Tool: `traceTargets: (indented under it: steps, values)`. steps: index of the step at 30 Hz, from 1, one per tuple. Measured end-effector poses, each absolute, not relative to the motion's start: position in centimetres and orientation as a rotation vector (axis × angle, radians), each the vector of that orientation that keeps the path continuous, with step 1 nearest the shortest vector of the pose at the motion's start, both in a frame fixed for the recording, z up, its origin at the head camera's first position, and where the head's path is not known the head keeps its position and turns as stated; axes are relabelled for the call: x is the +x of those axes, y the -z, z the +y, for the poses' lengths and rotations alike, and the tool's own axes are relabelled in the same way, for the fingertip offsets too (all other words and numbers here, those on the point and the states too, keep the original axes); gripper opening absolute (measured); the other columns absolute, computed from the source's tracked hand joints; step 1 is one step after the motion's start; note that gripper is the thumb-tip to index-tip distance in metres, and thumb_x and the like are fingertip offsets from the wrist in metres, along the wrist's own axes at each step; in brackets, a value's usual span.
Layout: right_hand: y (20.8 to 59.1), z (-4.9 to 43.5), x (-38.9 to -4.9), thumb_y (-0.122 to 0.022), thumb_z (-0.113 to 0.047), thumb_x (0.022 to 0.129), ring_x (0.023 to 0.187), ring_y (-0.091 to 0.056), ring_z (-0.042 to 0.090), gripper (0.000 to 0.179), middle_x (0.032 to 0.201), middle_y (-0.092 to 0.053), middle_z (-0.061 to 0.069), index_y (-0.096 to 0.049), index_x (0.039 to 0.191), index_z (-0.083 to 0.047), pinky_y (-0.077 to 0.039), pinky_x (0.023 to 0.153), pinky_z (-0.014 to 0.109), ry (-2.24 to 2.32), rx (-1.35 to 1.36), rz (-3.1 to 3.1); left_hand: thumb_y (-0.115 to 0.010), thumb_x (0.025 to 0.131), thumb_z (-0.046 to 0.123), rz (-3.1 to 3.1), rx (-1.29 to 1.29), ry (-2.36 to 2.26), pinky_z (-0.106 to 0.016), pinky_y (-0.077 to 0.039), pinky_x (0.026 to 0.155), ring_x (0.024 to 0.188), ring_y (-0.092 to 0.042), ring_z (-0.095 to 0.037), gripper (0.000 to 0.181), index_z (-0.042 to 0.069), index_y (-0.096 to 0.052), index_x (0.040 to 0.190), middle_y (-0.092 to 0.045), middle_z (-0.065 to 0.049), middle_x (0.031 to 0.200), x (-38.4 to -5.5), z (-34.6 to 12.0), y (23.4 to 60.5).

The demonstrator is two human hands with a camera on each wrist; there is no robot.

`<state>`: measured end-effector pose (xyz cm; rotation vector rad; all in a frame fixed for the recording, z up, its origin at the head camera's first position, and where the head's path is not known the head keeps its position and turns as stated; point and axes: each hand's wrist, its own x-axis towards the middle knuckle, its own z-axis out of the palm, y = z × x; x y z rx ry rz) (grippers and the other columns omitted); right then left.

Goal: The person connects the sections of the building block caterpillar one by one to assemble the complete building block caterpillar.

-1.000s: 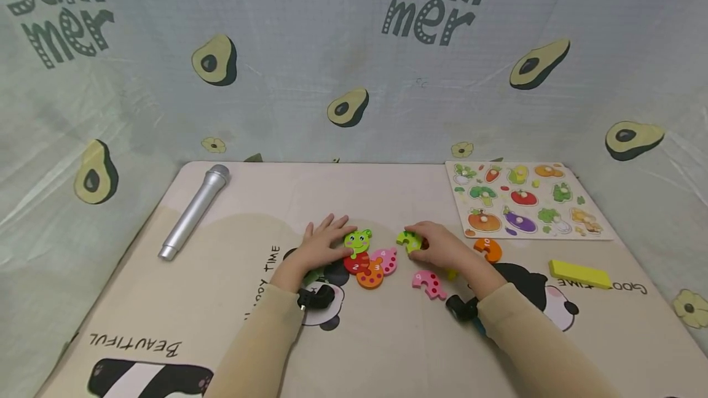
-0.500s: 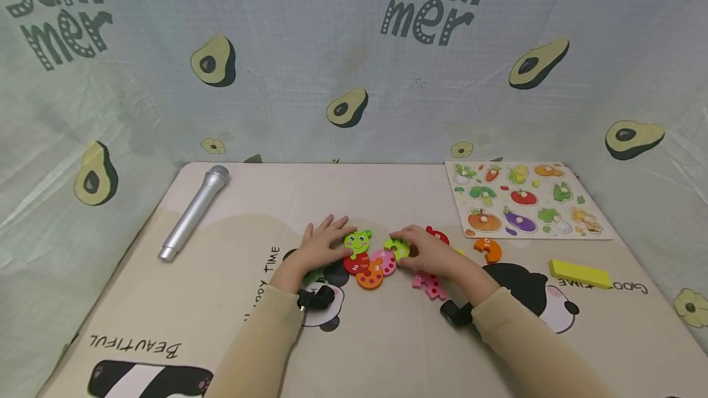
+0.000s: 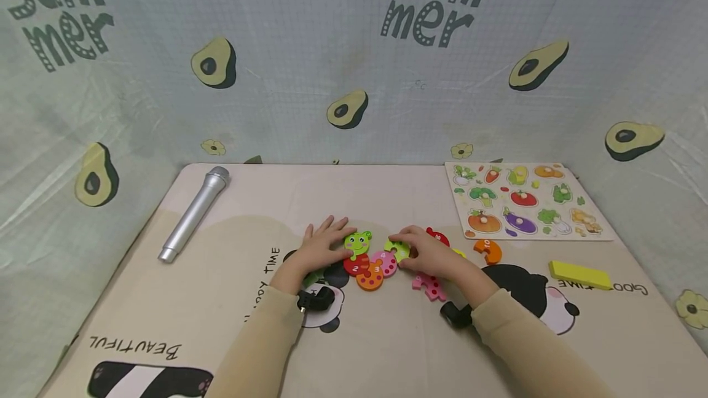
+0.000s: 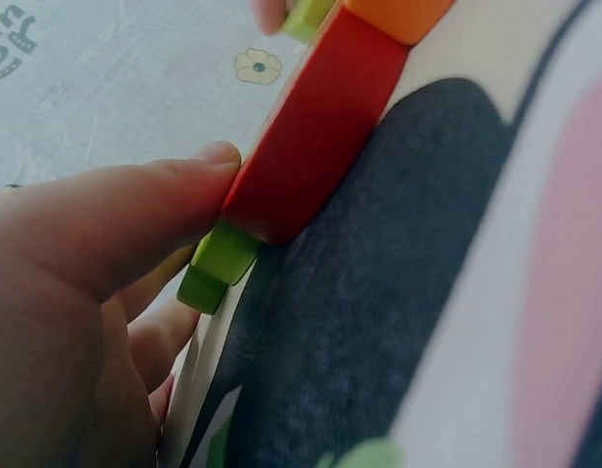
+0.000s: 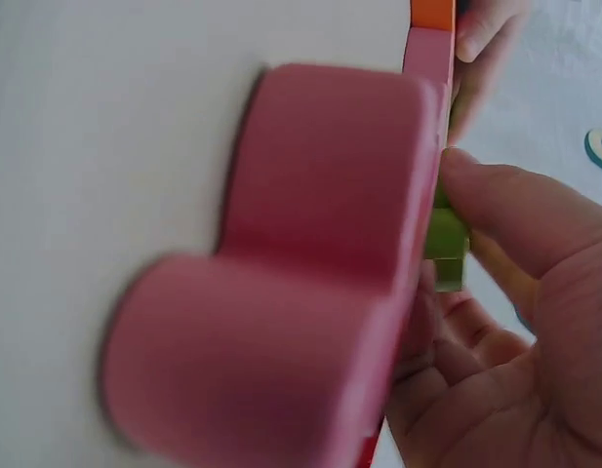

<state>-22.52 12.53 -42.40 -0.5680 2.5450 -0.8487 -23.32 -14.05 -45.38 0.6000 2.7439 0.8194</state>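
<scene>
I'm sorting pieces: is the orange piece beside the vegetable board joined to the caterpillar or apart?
Apart: the right hand lies between the orange piece and caterpillar.

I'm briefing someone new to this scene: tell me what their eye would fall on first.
Probably the bright puzzle pieces at the middle of the table, led by a smiling green head beside the left hand. The right hand pinches another green piece next to the pink piece marked 4. The silver microphone, back left, and vegetable board, back right, also stand out.
</scene>
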Motion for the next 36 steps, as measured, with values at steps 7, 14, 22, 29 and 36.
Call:
traceTargets:
  steps: [7, 14, 22, 29, 36]
  values:
    - [42.4, 12.4, -22.6, -0.066, -0.02, 0.082, 0.088, -0.048, 0.014, 0.052, 0.128, -0.046, 0.007, -0.05, 0.131, -0.017, -0.046, 0.077, 0.027, 0.824, -0.542, 2.536, -0.055, 0.086, 0.041, 2.743, 0.603, -0.816, -0.061, 0.007, 0.107, 0.142, -0.004, -0.028, 0.056, 0.024, -0.041, 0.137, -0.022, -0.001, 0.151, -23.4, -14.1, 45.4]
    - [42.3, 12.8, -22.4, -0.068, -0.022, 0.081, 0.082, -0.048, 0.013, 0.062, 0.128, -0.046, 0.006, -0.042, 0.137, -0.016, -0.045, 0.075, 0.027, 0.852, -0.527, 2.533, -0.055, 0.086, 0.041, 2.747, 0.597, -0.814, -0.06, 0.006, 0.107, 0.142, -0.005, -0.028, 0.056, 0.024, -0.041, 0.137, -0.023, -0.001, 0.151, -23.3, -14.1, 45.2]
    - [39.6, 17.4, -20.0, -0.067, -0.019, 0.082, 0.082, -0.051, 0.016, 0.071, 0.11, -0.052, 0.012, -0.03, 0.142, -0.014, -0.049, 0.068, 0.025, 0.993, -0.514, 2.577, -0.055, 0.086, 0.041, 2.745, 0.599, -0.813, -0.06, 0.007, 0.107, 0.142, -0.004, -0.028, 0.056, 0.024, -0.041, 0.138, -0.022, -0.001, 0.151, -23.3, -14.0, 45.3]
    - [39.1, 23.0, -15.0, -0.069, -0.024, 0.08, 0.075, -0.049, 0.009, 0.072, 0.105, -0.053, 0.01, -0.032, 0.14, -0.011, -0.045, 0.06, 0.019, 0.932, -0.427, 2.654, -0.054, 0.086, 0.041, 2.737, 0.605, -0.815, -0.06, 0.007, 0.107, 0.142, -0.003, -0.028, 0.056, 0.023, -0.04, 0.138, -0.022, -0.001, 0.152, -23.4, -14.1, 45.4]
    - [41.3, 25.7, -11.9, -0.072, -0.038, 0.072, 0.083, -0.048, 0.007, 0.072, 0.126, -0.045, 0.013, -0.044, 0.132, -0.01, -0.045, 0.067, 0.019, 0.801, -0.417, 2.629, -0.054, 0.086, 0.041, 2.744, 0.603, -0.819, -0.06, 0.007, 0.107, 0.142, -0.004, -0.028, 0.056, 0.024, -0.04, 0.138, -0.022, -0.001, 0.151, -23.4, -14.0, 45.5]
